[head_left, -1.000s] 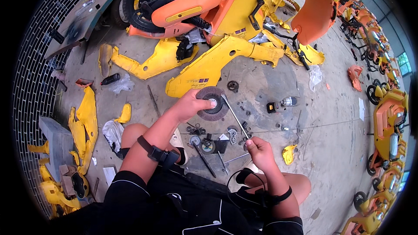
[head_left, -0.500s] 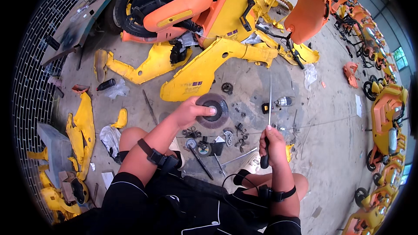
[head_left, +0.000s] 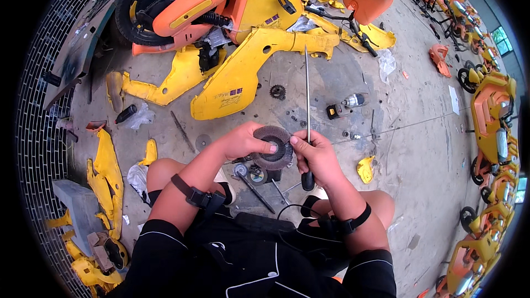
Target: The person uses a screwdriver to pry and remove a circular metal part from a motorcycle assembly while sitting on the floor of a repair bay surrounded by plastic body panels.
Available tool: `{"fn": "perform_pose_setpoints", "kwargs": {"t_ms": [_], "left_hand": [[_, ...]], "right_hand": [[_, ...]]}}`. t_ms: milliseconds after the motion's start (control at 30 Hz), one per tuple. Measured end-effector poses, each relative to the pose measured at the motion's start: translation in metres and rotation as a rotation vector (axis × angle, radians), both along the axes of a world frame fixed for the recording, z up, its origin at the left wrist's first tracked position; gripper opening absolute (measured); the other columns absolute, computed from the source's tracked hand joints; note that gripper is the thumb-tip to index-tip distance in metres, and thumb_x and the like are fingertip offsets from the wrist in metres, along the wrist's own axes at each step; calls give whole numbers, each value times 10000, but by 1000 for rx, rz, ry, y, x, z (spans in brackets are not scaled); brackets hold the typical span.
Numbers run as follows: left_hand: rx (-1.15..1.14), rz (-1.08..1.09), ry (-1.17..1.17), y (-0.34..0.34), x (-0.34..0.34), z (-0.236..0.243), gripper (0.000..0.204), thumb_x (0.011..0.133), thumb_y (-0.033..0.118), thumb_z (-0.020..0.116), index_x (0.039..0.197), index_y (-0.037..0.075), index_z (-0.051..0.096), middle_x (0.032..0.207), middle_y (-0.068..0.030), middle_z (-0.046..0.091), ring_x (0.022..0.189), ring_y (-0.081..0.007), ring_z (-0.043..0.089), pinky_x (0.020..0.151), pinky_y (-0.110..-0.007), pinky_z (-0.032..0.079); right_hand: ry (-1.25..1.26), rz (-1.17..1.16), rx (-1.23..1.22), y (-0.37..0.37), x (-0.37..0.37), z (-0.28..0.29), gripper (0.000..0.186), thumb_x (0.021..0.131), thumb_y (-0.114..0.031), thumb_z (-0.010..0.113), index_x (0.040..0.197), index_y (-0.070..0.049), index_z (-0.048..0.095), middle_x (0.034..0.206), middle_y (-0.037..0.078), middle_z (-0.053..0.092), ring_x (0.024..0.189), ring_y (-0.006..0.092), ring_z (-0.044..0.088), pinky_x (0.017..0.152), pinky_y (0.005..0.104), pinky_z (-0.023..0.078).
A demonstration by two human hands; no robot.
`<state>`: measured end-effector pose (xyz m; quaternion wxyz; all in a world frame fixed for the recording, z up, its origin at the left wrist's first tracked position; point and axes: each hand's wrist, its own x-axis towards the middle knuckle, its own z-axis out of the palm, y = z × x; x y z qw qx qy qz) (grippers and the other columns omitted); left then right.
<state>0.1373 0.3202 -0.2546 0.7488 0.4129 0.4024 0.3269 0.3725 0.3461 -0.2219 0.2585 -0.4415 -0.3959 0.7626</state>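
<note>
My left hand (head_left: 243, 142) grips a flap disc (head_left: 280, 161), a round brown-grey abrasive wheel, with the thumb pressed on its hub. Close beside it, my right hand (head_left: 320, 157) is wrapped round a long screwdriver (head_left: 307, 85). The screwdriver's black handle shows below the fist, and its steel shaft points away from me. The right thumb and forefinger meet the disc's right edge. Beneath the disc, partly hidden by it and my hands, small parts and a thin cutting disc (head_left: 257, 176) lie on the floor.
Yellow body panels (head_left: 237, 85) and an orange-yellow scooter (head_left: 193, 19) lie ahead. A cordless drill (head_left: 346, 105) and a black gear (head_left: 277, 92) rest on the concrete floor. An angled tool (head_left: 254, 190) lies near my foot. Several scooters (head_left: 491, 116) line the right side.
My right hand has moved left with the screwdriver, and its fingers now reach the flap disc's edge. The left hand still holds the disc. The floor things have shifted in view.
</note>
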Motion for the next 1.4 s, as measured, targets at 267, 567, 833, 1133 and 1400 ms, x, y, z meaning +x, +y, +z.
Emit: {"fn": "perform_pose_setpoints", "kwargs": {"t_ms": [267,567,833,1133,1400], "left_hand": [[33,-48,145,0,-4,0,371,862,117,777,1203,-10,701,1045,-39,741,946,-103,648,867,-287,522],[30,-63,161,-3,-13,-2,374,856,105,779,1199,-19,697,1054,-51,741,955,-116,654,885,-300,527],[-71,100,-133,-7,-19,-4,487,868,60,753,1311,-29,574,1203,-103,673,1127,-184,648,978,-355,528],[-112,339,-197,0,-14,-13,587,884,27,698,1411,-13,443,1269,-108,625,1151,-197,638,1004,-376,524],[-154,494,-393,5,-11,-15,331,932,12,625,1261,2,585,1140,-71,678,1099,-178,658,986,-370,531]], "right_hand": [[-77,27,43,11,5,2,161,951,-153,721,983,-21,634,655,-1,548,441,81,452,414,245,375],[-214,-72,185,22,27,5,177,953,-186,723,971,-21,661,673,-7,570,495,70,494,439,237,393],[-767,-13,602,37,51,-6,268,956,-250,706,983,13,667,733,114,685,635,178,627,624,340,508],[-530,93,539,26,44,-32,266,989,-220,653,1138,0,641,867,82,694,661,139,603,615,303,495],[-258,117,161,21,31,-16,232,1026,-192,607,1174,-14,611,894,58,688,505,61,496,456,221,411]]}}
